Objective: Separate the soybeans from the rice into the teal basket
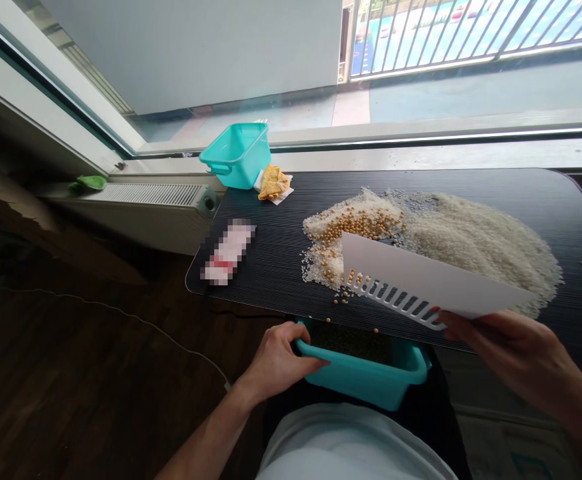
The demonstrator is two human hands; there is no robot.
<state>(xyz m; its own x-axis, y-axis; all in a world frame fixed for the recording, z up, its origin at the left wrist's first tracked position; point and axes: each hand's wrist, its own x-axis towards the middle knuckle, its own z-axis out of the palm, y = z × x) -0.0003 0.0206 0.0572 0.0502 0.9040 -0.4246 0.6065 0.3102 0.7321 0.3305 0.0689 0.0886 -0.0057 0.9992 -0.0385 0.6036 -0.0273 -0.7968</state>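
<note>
A wide pile of white rice [475, 240] mixed with yellow beans [358, 223] lies on the dark table [271, 260]. My right hand [515, 353] grips a white slotted scoop [421, 280], tilted over the table's near edge with a few beans on its slots. My left hand [278, 360] holds the rim of a teal bin [371, 377] just below the table edge, at my lap. The bin has dark contents inside. A few loose beans lie at the table edge near the scoop.
A second teal bin [238, 153] stands at the table's far left corner, beside a crumpled yellow wrapper [273, 182]. A blurred pink-white packet [228, 252] lies on the left. A radiator [145, 195] and window sill run behind. A white cable [121, 313] crosses the wooden floor.
</note>
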